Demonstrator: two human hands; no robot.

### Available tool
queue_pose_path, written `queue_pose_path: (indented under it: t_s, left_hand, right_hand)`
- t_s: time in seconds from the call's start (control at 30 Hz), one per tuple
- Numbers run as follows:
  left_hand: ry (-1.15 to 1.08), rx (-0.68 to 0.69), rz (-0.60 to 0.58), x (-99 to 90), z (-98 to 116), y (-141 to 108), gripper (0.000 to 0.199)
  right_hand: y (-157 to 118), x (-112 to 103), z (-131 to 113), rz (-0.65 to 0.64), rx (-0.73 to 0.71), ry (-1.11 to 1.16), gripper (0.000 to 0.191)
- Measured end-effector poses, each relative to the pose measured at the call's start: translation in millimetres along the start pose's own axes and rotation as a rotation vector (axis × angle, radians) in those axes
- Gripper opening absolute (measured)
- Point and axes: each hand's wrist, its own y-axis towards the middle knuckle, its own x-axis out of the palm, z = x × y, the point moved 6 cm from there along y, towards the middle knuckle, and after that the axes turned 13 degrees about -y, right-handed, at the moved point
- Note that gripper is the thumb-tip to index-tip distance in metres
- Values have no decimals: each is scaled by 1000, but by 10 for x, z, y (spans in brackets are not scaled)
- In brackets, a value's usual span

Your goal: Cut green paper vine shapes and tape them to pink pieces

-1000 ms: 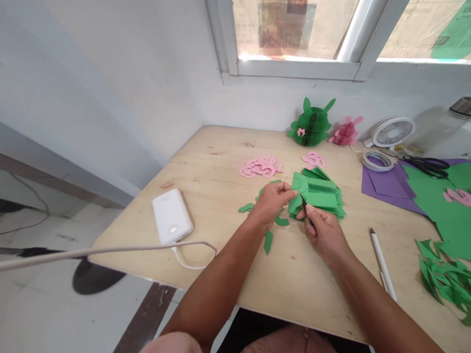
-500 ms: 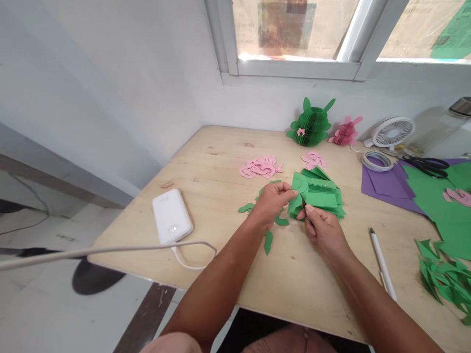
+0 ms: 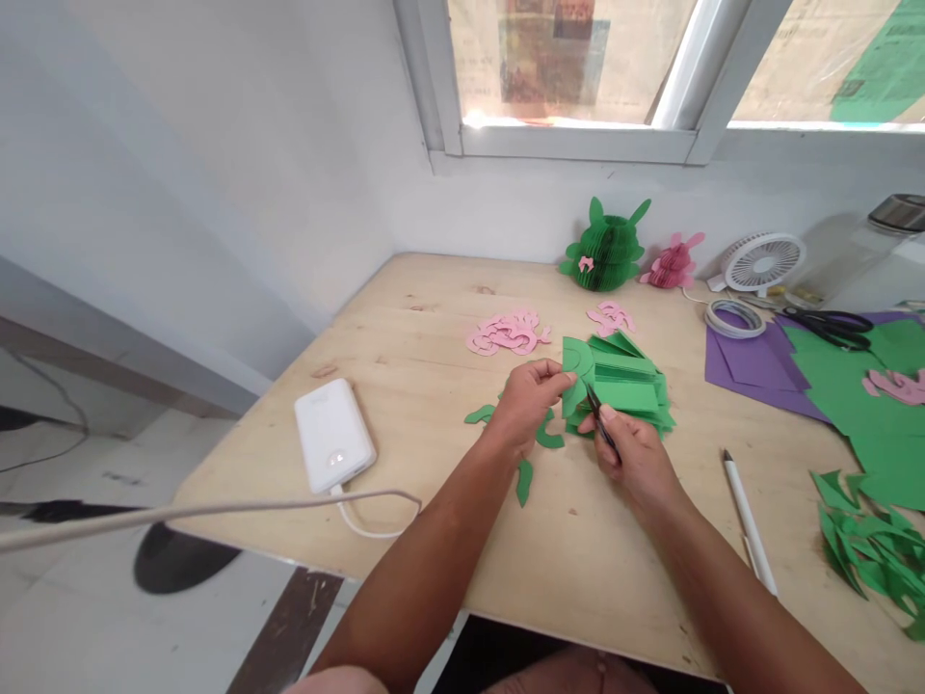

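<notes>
My left hand (image 3: 531, 400) pinches a green paper piece (image 3: 576, 359) that bears a curved line. Small dark scissors (image 3: 601, 420) are in my right hand (image 3: 636, 453), their tips at the paper's lower right edge. Behind and to the right of the piece lies a stack of folded green paper (image 3: 628, 384). Curved green cutouts (image 3: 524, 482) lie around my left hand, some partly hidden by it. Pink cutouts (image 3: 510, 333) form a pile beyond my left hand, with a smaller pink group (image 3: 611, 317) behind the stack.
A white power bank (image 3: 333, 436) with a cable is at the left. Green (image 3: 607, 253) and pink (image 3: 673, 262) paper figures stand by the wall, beside a fan (image 3: 763, 262). At the right are a pen (image 3: 750, 520), black scissors (image 3: 831, 326), tape, purple paper and green scraps (image 3: 874, 554).
The green piece has turned and shifted slightly left in my left hand. The small scissors have moved slightly out from the paper, with more of their blades showing. The whole view has shifted a little.
</notes>
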Motion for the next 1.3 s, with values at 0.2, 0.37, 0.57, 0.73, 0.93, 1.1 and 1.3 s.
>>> queue_pose_path:
  t_s: [0.2, 0.37, 0.57, 0.73, 0.93, 1.1, 1.3]
  left_hand:
    - [-35, -14, 2, -8, 27, -12, 27]
    - [-26, -62, -92, 48, 30, -42, 22]
    - [132, -155, -205, 86, -41, -88, 19]
    - [229, -129, -226, 85, -79, -72, 18]
    - [63, -6, -85, 91, -28, -33, 18]
    - [-21, 88, 90, 23, 17, -39, 22]
    - [90, -94, -163, 220, -134, -126, 10]
  right_hand:
    - [-34, -72, -120, 46, -51, 61, 45]
    - [-40, -182, -201, 200, -136, 121, 39]
    - [-30, -235, -195, 300, -123, 173, 41]
    - [-28, -263, -224, 335, -123, 165, 43]
    - [-31, -360, -227, 466, -167, 230, 37]
    - [-26, -423, -238, 489, -182, 361, 35]
    - [-7, -449, -248, 467, -179, 404, 39]
